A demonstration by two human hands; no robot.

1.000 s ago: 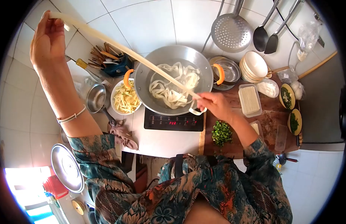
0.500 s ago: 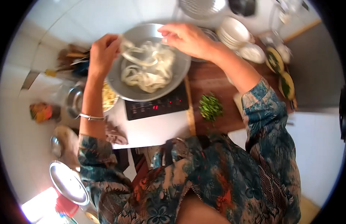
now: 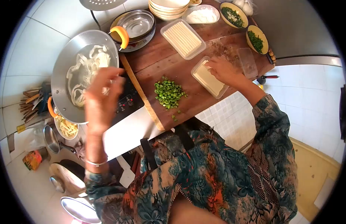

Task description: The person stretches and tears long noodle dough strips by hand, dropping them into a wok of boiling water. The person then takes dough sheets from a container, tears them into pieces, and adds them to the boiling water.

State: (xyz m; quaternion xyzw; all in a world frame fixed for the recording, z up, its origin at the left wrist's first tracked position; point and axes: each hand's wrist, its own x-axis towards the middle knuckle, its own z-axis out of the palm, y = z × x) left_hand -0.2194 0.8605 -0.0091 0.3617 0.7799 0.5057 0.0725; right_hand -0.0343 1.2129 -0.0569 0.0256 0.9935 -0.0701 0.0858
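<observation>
My left hand point(image 3: 103, 97), blurred by motion, is above the right side of a large metal pot point(image 3: 62, 100); its fingers are apart and nothing shows in them. White flat noodles point(image 3: 83, 71) lie in water in the pot. My right hand point(image 3: 221, 70) reaches over a plastic container of pale dough point(image 3: 209, 80), fingertips at the dough's upper edge, fingers apart and nothing lifted. Just behind it sits a second container of dough strips point(image 3: 183, 39). Chopped green vegetables point(image 3: 168, 93) lie on the wooden board point(image 3: 143, 59).
Metal bowls point(image 3: 135, 24), stacked bowls point(image 3: 168, 9) and a dish of white powder point(image 3: 201, 15) line the back. Two bowls of chopped greens point(image 3: 232, 15) point(image 3: 256, 40) and a clear lid point(image 3: 247, 62) are at right. Shredded food in a bowl point(image 3: 67, 127) and chopsticks point(image 3: 31, 102) are at left.
The view has swung right. The long dough strip stretched between my hands has left them, and more noodles are in the pot. My right hand has moved from the pot to the dough container.
</observation>
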